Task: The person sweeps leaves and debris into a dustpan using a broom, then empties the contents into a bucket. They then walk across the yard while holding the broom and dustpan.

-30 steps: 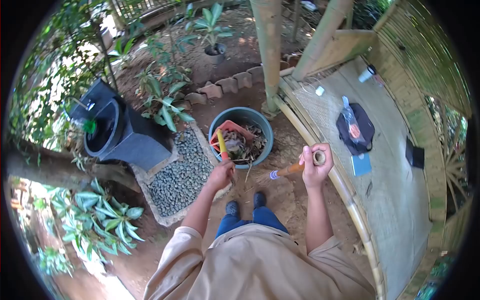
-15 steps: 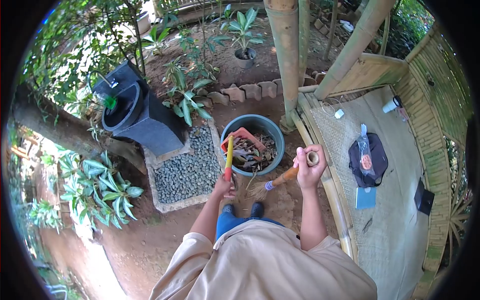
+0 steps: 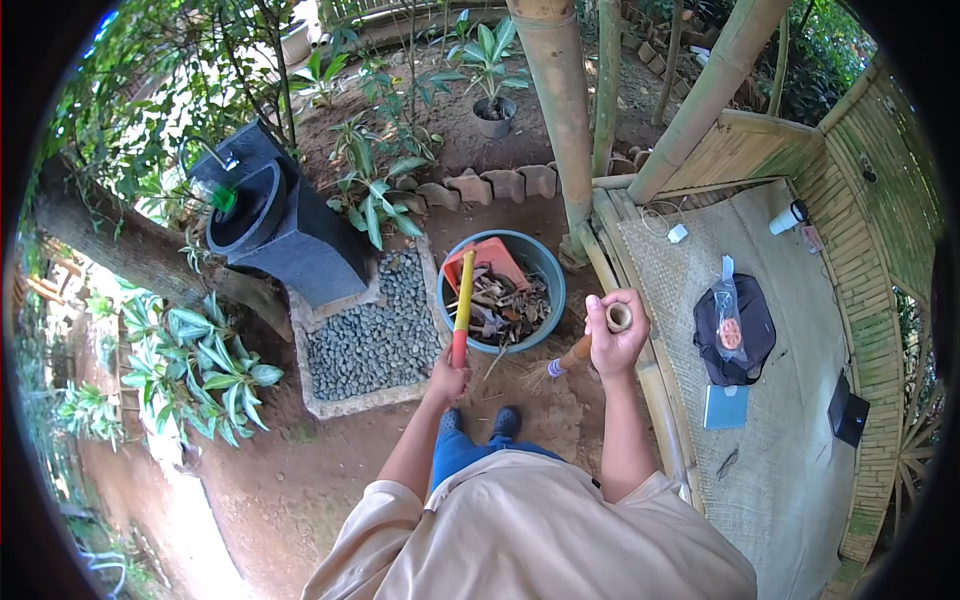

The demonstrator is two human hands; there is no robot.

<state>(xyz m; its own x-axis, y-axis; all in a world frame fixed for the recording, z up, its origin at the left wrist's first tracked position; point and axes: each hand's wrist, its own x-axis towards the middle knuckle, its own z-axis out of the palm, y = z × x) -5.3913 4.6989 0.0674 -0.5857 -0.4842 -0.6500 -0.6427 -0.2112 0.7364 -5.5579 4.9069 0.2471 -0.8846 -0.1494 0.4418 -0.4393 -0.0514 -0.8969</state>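
Note:
My left hand (image 3: pixel 447 380) is closed round the red-and-yellow handle of a dustpan (image 3: pixel 464 305). The orange-red scoop of this dustpan tilts inside a round grey-blue tub (image 3: pixel 561 292), against its far left side. Dry leaves (image 3: pixel 512 312) lie in the tub below and beside the scoop. To the right of the tub, my right hand (image 3: pixel 620 340) grips a broom (image 3: pixel 576 355) by its thick bamboo handle, the hollow end pointing up at me. Its pale bristles hang low over the soil near the tub's front right, bound with purple-white cord.
At left, a dark stone basin (image 3: pixel 310 240) stands by a pebble bed (image 3: pixel 365 335) with a stone border. Bamboo posts (image 3: pixel 560 110) and a raised matted platform (image 3: pixel 770 490) line the right. A backpack (image 3: pixel 735 330) and a blue box-like item (image 3: pixel 726 407) lie on the mat.
The dustpan's scoop has tipped up more steeply and shifted toward the tub's far side, showing more leaves. The broom's bristles have moved slightly right, away from the tub.

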